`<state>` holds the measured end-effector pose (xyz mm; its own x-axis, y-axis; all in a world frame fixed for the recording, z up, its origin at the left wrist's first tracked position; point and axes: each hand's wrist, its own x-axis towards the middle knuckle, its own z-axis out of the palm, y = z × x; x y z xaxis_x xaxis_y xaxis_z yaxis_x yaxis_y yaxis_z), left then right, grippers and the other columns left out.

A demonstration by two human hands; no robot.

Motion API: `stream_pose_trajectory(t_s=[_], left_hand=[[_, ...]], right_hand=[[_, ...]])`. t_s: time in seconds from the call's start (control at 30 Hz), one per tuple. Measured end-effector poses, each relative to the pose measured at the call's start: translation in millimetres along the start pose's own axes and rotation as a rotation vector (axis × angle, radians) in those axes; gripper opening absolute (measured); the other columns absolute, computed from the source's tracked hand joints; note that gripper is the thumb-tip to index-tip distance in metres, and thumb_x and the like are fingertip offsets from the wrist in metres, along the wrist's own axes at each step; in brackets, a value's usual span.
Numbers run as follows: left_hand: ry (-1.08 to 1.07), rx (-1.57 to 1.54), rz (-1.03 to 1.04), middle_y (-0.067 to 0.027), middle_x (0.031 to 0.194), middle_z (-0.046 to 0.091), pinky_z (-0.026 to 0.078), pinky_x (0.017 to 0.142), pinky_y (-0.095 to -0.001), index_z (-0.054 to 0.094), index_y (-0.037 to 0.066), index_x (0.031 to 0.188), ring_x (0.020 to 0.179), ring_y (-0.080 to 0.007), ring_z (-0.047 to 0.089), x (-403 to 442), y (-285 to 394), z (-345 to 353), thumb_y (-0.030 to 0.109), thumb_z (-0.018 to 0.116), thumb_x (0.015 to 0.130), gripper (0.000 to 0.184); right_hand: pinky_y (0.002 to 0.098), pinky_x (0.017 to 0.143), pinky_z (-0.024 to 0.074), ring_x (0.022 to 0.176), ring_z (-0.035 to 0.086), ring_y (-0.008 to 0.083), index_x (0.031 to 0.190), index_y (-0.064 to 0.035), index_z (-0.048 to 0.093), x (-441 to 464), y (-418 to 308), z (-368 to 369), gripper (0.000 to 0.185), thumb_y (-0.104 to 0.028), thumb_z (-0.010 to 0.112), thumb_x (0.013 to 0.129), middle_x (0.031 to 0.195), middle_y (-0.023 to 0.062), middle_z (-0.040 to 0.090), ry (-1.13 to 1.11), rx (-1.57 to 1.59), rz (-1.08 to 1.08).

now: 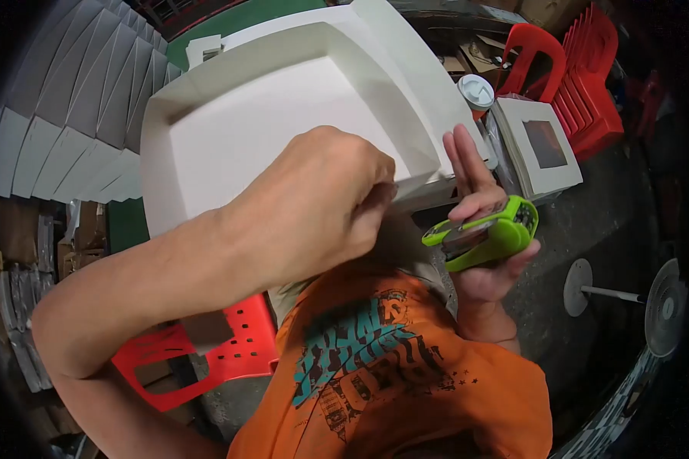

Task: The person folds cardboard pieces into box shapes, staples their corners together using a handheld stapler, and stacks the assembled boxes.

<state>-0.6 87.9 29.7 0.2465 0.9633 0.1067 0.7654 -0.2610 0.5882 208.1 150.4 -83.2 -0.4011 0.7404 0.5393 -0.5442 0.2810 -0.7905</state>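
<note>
A large open white cardboard box (253,99) lies in front of me, its low walls standing and a wide flap at its right side. My left hand (321,195) is closed at the box's near right corner, with the fingertips turned away; whether they pinch anything is hidden. Just right of that corner, my right hand (486,279) holds a lime-green handheld tool (501,241) with dark, shiny parts, its exact kind unclear. Two fingers of this hand stretch upward, past the tool.
Stacked white folded cartons (69,107) rise at the left. To the right are a lidded cup (476,92), a white box with a dark window (540,145) and stacked red chairs (589,92). A fan (666,307) stands lower right; a red seat (241,344) is below my left arm.
</note>
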Motion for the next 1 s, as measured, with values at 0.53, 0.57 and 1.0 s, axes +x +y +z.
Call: stream_pose_trajectory(t_s=[0.53, 0.57, 1.0], left_hand=[[0.154, -0.052, 0.029, -0.0091, 0.054, 0.044, 0.035, 0.047, -0.0308, 0.070, -0.007, 0.082, 0.052, -0.0089, 0.037, -0.8, -19.3, 14.6, 0.002, 0.070, 0.095, 0.016], [0.161, -0.058, 0.036, -0.0093, 0.054, 0.044, 0.035, 0.046, -0.0309, 0.070, -0.007, 0.081, 0.052, -0.0089, 0.036, -0.6, -19.5, 15.1, 0.003, 0.070, 0.095, 0.017], [0.209, -0.058, -0.003, -0.0181, 0.053, 0.043, 0.036, 0.047, -0.0374, 0.066, -0.007, 0.075, 0.048, -0.0177, 0.034, 12.0, -13.2, 23.6, 0.006, 0.068, 0.094, 0.023]], right_hand=[[0.0467, 0.124, 0.0219, 0.145, 0.046, 0.0414, 0.096, -0.0016, 0.060, -14.8, -6.7, 1.5, 0.088, -0.081, 0.023, 0.100, 0.148, 0.0463, 0.045, 0.006, -0.105, 0.153], [0.0490, 0.126, 0.0187, 0.147, 0.044, 0.0436, 0.096, -0.0015, 0.059, -14.5, -7.5, 2.2, 0.087, -0.081, 0.023, 0.100, 0.148, 0.0466, 0.045, 0.012, -0.079, 0.165], [0.0458, 0.092, 0.0532, 0.096, 0.069, 0.0358, 0.106, 0.0023, 0.059, 54.1, 5.2, 8.1, 0.100, -0.088, 0.016, 0.096, 0.099, 0.0240, 0.069, 0.179, -0.348, -0.365]])
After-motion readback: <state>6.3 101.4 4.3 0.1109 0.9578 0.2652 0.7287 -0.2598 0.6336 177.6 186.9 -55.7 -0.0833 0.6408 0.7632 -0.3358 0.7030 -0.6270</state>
